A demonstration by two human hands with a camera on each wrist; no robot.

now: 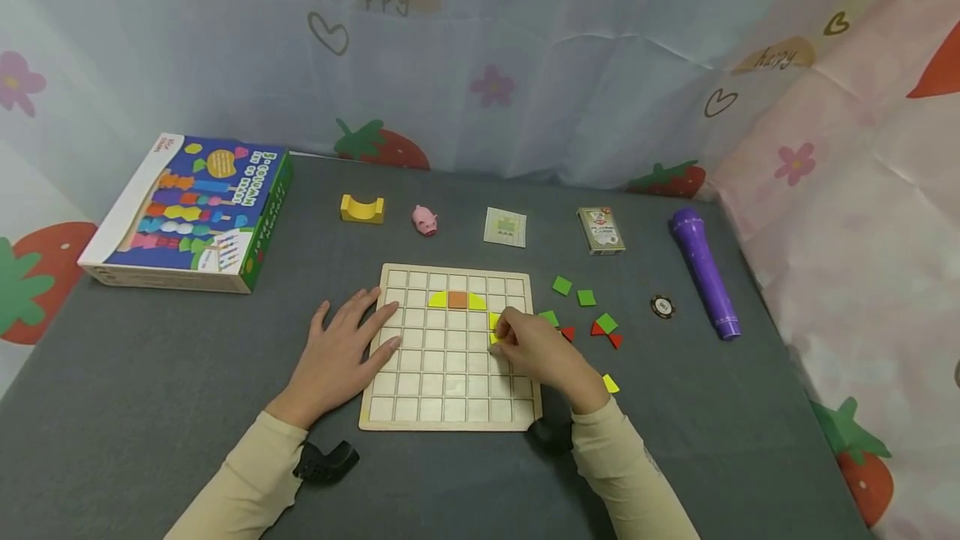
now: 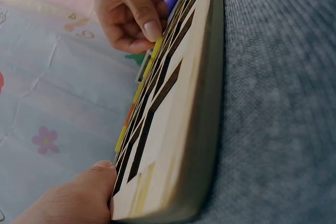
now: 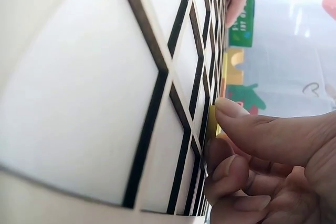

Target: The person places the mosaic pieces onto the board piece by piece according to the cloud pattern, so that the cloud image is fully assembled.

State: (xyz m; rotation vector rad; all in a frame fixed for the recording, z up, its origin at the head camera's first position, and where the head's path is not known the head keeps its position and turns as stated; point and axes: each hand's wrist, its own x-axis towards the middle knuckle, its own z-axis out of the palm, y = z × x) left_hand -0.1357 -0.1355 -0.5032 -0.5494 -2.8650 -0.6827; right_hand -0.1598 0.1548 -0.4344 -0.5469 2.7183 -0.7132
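Yellow tile (image 1: pixel 494 322) sits on the grid board (image 1: pixel 450 407), pinched by the right hand (image 1: pixel 543 351); left hand (image 1: pixel 341 352) lies flat beside.

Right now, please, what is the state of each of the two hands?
Left hand: open, fingers flat on the wooden grid board.
Right hand: pinches a yellow tile on the board.

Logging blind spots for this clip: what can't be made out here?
- Yellow piece, head view: mostly covered by the right hand; its shape is unclear.
- Card, head view: print too small to read.
- Board, right wrist view: cut off by the frame edges and blurred up close.
- Left hand, left wrist view: cropped; only a thumb shows.
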